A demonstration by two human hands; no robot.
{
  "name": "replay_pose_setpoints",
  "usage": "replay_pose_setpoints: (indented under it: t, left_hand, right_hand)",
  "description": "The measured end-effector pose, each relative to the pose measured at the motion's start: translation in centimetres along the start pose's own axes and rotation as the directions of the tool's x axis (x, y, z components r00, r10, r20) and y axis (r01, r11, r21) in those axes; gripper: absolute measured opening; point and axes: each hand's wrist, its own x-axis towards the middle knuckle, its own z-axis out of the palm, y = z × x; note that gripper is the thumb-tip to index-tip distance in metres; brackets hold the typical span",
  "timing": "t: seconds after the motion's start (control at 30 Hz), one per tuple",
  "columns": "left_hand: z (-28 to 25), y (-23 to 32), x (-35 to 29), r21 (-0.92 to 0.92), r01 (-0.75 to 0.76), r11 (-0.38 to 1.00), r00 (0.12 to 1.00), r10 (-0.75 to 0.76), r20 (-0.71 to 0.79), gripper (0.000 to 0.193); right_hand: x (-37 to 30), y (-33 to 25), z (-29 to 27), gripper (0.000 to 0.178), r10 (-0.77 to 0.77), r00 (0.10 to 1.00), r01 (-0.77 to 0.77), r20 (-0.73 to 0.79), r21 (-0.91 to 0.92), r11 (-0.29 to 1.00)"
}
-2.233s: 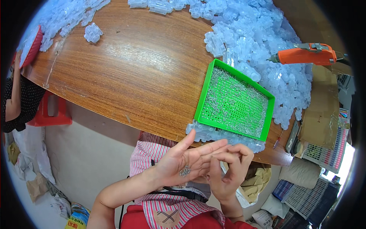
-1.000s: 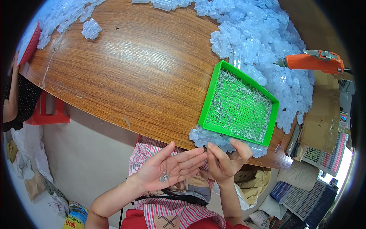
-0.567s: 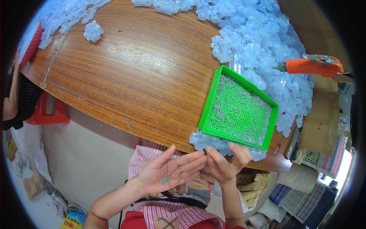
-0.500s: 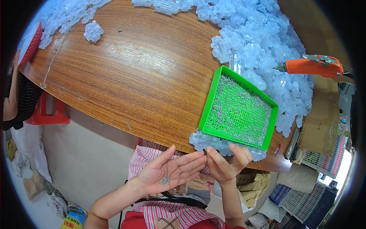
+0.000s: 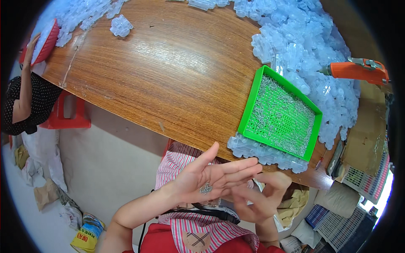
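My left hand (image 5: 211, 177) is palm up over my lap, its fingers stretched out flat. A small cluster of short silver screws (image 5: 206, 188) rests loose in the palm. Beside its fingertips is my right hand (image 5: 263, 196), with bent fingers smeared by motion; whether anything is between them cannot be made out. Beyond both hands, at the table's near edge, a green tray (image 5: 249, 101) holds many similar screws. It sits tilted, its near side resting on clear plastic pieces (image 5: 270, 155).
Clear plastic parts (image 5: 312, 55) are heaped at the right, beside an orange electric screwdriver (image 5: 356, 71). One clear part (image 5: 121, 26) lies apart on the brown table (image 5: 168, 80). At far left, another person's hand (image 5: 30, 50) touches a red basket (image 5: 47, 44) near a red stool (image 5: 69, 114).
The whole view has shifted, so the table contents sit further right and higher. My right hand has moved from the left fingertips down toward me. The screws stay in my left palm.
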Motion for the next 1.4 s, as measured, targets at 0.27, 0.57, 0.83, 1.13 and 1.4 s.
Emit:
replay_pose_setpoints:
  t: [0.27, 0.57, 0.83, 1.13, 1.4]
  left_hand:
    - [1.0, 0.2, 1.6, -0.057, -0.027, 0.998, 1.000, 0.026, -0.016, 0.087]
    - [-0.1, -0.9, 3.0, -0.215, -0.040, 0.976, 0.998, 0.048, 0.028, 0.081]
    - [-0.1, -0.2, 2.7, -0.138, -0.077, 0.987, 0.997, 0.080, 0.017, 0.078]
    - [0.0, -0.4, 3.2, -0.169, -0.015, 0.986, 0.997, 0.027, 0.072, 0.075]
    - [-0.9, -1.0, 3.1, -0.024, -0.004, 1.000, 0.988, 0.008, 0.155, 0.058]
  right_hand:
    - [0.7, -1.2, 1.6, 0.034, 0.015, 1.000, -0.014, 0.027, -0.064, 0.998]
    - [1.0, -2.3, 1.5, 0.021, -0.072, 0.997, 0.081, 0.040, -0.313, 0.946]
    - [2.7, -3.1, 0.8, 0.021, 0.006, 0.998, 0.010, 0.067, -0.242, 0.970]
    - [2.9, -2.4, 0.7, 0.025, 0.064, 0.997, -0.067, -0.047, -0.076, 0.995]
    - [1.2, 0.4, 1.9, 0.012, 0.275, 0.930, -0.255, -0.242, 0.111, 0.960]
